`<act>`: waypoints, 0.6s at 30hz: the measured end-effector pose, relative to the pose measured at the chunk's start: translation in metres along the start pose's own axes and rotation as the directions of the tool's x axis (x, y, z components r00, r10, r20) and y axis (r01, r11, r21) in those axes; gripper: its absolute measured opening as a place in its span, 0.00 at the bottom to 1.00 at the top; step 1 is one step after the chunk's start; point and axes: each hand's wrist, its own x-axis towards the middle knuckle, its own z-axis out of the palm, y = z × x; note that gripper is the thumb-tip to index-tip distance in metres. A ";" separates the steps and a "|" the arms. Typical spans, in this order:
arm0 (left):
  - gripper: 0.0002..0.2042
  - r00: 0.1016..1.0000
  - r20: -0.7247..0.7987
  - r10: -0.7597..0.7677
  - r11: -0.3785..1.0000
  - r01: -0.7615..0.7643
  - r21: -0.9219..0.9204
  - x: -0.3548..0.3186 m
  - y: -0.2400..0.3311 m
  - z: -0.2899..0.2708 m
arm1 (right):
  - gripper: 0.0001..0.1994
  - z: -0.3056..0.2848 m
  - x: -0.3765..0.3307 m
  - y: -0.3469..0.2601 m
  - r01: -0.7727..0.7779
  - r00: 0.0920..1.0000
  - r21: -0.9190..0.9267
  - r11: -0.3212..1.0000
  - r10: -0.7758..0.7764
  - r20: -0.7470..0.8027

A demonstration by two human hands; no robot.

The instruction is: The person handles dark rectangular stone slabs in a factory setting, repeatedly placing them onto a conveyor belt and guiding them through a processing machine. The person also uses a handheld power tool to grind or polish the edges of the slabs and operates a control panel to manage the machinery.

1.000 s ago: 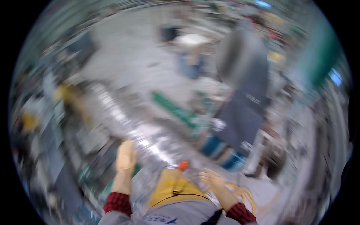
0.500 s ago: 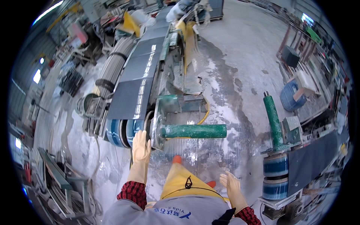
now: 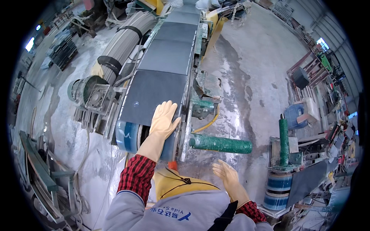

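Observation:
My left hand, in a cream rubber glove, lies with fingers outstretched on the right near part of a dark grey stone slab. This slab is nearest to me in a row along a conveyor, its near edge by the blue roller end. My right hand, gloved alike, hangs over the wet floor with fingers extended and holds nothing. Between the hands, a bit farther off, a thick green post juts out to the right from the conveyor's side.
Left of the conveyor are a motor and a strapped bundle of pale strips. A green-framed rack stands at lower left. Right of me, another conveyor has blue rollers, a dark slab and an upright green post.
My left hand has moved forward from the roller end onto the nearest slab, its fingers spreading. The view has shifted, so the conveyor appears farther right. My right hand still hangs free.

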 end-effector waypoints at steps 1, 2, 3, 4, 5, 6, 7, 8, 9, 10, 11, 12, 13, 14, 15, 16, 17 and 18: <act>0.26 0.999 0.032 -0.003 1.000 0.003 -0.003 0.015 -0.005 0.006 | 0.21 0.005 0.002 -0.002 0.021 1.000 -0.002 1.000 -0.021 -0.013; 0.26 0.998 0.069 -0.004 1.000 0.004 -0.003 0.028 -0.011 0.012 | 0.21 0.005 0.002 -0.002 0.039 0.999 0.000 0.999 -0.039 -0.027; 0.26 0.999 0.047 -0.013 1.000 0.012 0.005 0.041 -0.017 0.020 | 0.21 0.005 0.001 -0.001 0.056 0.998 0.002 0.998 -0.056 -0.041; 0.26 0.999 0.027 -0.017 1.000 0.017 0.012 0.055 -0.023 0.029 | 0.21 0.006 -0.002 0.004 0.082 0.993 -0.012 0.997 -0.083 -0.078; 0.25 1.000 0.005 -0.021 1.000 0.021 0.020 0.068 -0.028 0.037 | 0.20 0.005 -0.007 0.012 0.109 0.988 -0.027 0.994 -0.111 -0.111; 0.26 1.000 -0.012 -0.015 0.999 0.016 0.030 0.079 -0.034 0.043 | 0.20 0.002 -0.013 0.021 0.133 0.980 -0.044 0.990 -0.138 -0.143; 0.26 1.000 -0.022 -0.011 0.998 0.012 0.055 0.091 -0.036 0.049 | 0.20 -0.006 -0.016 0.033 0.081 0.973 0.013 0.997 -0.077 -0.217; 0.26 1.000 -0.029 -0.008 0.998 0.010 0.067 0.103 -0.039 0.056 | 0.20 -0.018 -0.016 0.049 0.040 0.958 0.074 0.996 -0.017 -0.286; 0.26 0.999 -0.041 -0.013 0.997 0.016 0.079 0.115 -0.043 0.063 | 0.20 -0.027 -0.021 0.061 0.003 0.938 0.131 0.991 0.043 -0.345; 0.27 0.999 -0.022 -0.031 0.997 0.032 0.073 0.128 -0.045 0.066 | 0.21 -0.032 -0.034 0.071 0.095 0.963 -0.208 0.974 -0.143 -0.229; 0.26 0.997 -0.070 -0.023 0.996 0.028 0.081 0.141 -0.050 0.070 | 0.21 -0.046 -0.041 0.087 0.058 0.970 -0.185 0.981 -0.099 -0.222; 0.26 0.996 -0.086 -0.035 0.997 0.041 0.066 0.151 -0.052 0.072 | 0.21 -0.063 -0.048 0.106 0.021 0.975 -0.161 0.987 -0.056 -0.215; 0.25 0.993 -0.107 -0.055 0.997 0.061 0.054 0.161 -0.054 0.072 | 0.21 -0.075 -0.046 0.108 -0.020 0.965 -0.035 0.999 0.011 -0.261; 0.24 0.983 -0.172 -0.072 0.995 0.084 0.062 0.166 -0.059 0.075 | 0.20 -0.087 -0.042 0.109 -0.053 0.951 0.088 0.995 0.077 -0.298; 0.24 0.984 -0.156 -0.091 0.994 0.099 0.045 0.170 -0.057 0.076 | 0.19 -0.073 -0.053 0.110 0.026 0.947 -0.051 0.998 -0.041 -0.317; 0.24 0.986 -0.128 -0.105 0.993 0.111 0.035 0.173 -0.052 0.075 | 0.19 -0.066 -0.059 0.107 0.040 0.944 -0.046 0.998 -0.053 -0.327; 0.23 0.989 -0.091 -0.120 0.991 0.124 0.041 0.170 -0.050 0.072 | 0.18 -0.058 -0.065 0.106 0.052 0.941 -0.039 0.998 -0.062 -0.332; 0.22 0.988 -0.095 -0.124 0.992 0.124 -0.005 0.169 -0.047 0.072 | 0.18 -0.056 -0.064 0.099 0.007 0.942 0.097 0.995 0.025 -0.334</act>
